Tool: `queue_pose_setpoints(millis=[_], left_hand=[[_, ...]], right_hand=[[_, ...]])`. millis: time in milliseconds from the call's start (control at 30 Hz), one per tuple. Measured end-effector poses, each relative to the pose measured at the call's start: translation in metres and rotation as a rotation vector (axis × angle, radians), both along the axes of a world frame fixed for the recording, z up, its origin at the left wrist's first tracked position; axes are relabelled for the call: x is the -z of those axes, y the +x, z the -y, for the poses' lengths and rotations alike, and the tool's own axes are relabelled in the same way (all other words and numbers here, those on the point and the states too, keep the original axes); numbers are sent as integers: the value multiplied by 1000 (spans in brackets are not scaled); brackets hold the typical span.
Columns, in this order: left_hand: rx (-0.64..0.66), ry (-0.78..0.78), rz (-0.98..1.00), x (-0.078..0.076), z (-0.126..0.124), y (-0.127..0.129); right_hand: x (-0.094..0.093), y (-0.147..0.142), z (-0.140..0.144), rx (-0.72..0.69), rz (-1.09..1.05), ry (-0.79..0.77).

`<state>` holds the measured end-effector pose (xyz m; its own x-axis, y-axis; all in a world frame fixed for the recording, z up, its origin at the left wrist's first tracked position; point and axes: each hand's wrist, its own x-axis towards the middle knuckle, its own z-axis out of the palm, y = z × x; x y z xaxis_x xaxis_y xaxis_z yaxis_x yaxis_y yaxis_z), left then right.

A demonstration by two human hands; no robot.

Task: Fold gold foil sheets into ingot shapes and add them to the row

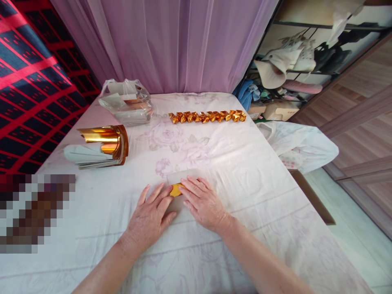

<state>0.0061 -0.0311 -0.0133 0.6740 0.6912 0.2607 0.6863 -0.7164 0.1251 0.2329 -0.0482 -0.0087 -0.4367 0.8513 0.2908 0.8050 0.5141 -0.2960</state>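
A pale sheet of paper [183, 174] lies on the table under my fingers, with a small yellow-gold patch [177, 190] at its middle. From the left, my left hand [151, 214] rests palm down with spread fingers, its fingertips touching the patch's left edge. My right hand [206, 202] lies flat on the other side, fingers stretched over the paper and the patch's right edge. Part of the sheet is hidden beneath both hands. Whether the patch is a fold of the sheet or a separate piece, I cannot tell.
A row of folded gold foil pieces [208, 117] runs along the back. At the left stands a curved stack of gold foil sheets [122, 143], near a clear plastic bag [134, 110] of papers. A shelf [294, 73] and a white bag [306, 147] are beyond the right edge.
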Motion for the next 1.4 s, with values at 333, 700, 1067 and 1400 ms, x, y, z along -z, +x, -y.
queue_pose_setpoints(millis=[333, 700, 1067, 1400], left_hand=[[-31, -12, 34, 2, -1, -1], [-10, 31, 15, 7, -3, -2], [-28, 64, 15, 9, -5, 2], [-60, -51, -57, 11, -10, 3]], right_hand=[[6, -1, 13, 8, 102, -127], [8, 12, 18, 201, 172, -155], [10, 11, 15, 214, 189, -127], [1, -29, 20, 186, 194, -236]])
